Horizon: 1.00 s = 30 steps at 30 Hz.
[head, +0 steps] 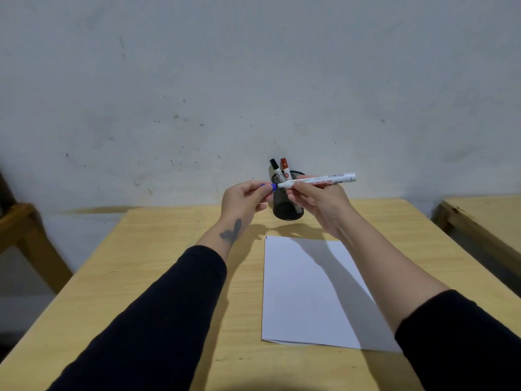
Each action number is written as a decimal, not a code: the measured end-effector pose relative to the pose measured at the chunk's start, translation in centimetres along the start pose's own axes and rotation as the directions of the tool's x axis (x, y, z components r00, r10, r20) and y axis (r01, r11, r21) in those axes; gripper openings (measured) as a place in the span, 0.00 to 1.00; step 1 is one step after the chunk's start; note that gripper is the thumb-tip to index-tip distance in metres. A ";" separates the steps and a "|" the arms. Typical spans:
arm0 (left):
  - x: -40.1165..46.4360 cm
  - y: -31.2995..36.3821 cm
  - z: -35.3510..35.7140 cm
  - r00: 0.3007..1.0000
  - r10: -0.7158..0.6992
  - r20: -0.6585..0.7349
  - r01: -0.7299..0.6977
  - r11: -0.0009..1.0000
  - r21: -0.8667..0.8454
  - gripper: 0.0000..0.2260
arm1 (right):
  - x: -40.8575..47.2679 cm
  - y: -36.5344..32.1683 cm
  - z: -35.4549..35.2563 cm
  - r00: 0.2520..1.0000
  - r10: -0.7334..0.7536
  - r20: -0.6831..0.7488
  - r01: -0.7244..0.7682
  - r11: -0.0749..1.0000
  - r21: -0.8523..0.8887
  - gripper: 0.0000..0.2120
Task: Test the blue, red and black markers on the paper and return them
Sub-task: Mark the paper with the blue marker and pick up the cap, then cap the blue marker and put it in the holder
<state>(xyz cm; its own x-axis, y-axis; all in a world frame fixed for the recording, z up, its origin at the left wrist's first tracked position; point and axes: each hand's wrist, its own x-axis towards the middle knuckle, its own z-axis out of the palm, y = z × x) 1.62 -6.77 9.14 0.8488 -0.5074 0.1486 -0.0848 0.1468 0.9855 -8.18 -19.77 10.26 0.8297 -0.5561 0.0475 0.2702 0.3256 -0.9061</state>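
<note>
A blue marker (321, 180) with a white barrel is held level in the air, its blue cap (268, 187) at the left end, just off the barrel (or barely on; hard to tell). A black marker (277, 169) and a red marker (286, 170) stand cap-up in a black mesh cup (285, 208). A blank white sheet of paper (313, 294) lies flat on the table, nearer than the cup.

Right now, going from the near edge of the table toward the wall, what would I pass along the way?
Paper → the two raised hands, left hand pinching the blue cap, right hand holding the marker → black mesh pen cup with the black marker and red marker → wall.
</note>
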 end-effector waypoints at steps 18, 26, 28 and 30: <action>-1.4 1.2 0.2 0.995 0.076 -0.058 -0.061 0.972 0.227 0.05 | -0.8 0.4 0.8 0.996 0.087 0.010 -0.087 0.996 -0.002 0.17; 1.4 2.4 0.3 0.984 0.176 -0.020 -0.155 0.909 0.388 0.03 | 1.2 -1.5 1.5 0.880 -0.443 0.173 0.247 0.115 -0.962 0.17; 2.1 3.2 1.3 0.975 0.223 -0.017 -0.203 0.912 0.356 0.03 | 2.0 -1.9 2.2 0.860 -0.452 0.237 0.310 0.094 -0.946 0.09; 3.0 3.4 1.9 0.967 0.252 -0.046 -0.223 0.918 0.327 0.07 | 3.3 -2.5 2.4 0.862 -0.472 0.182 0.298 0.183 -0.937 0.07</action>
<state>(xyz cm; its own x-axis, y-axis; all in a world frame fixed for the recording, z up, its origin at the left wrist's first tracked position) 2.88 -9.38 13.10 0.8233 -0.4144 0.3878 -0.4381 -0.0296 0.8984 -4.93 -20.57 13.72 0.6769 -0.4942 0.5454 -0.1613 -0.8227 -0.5452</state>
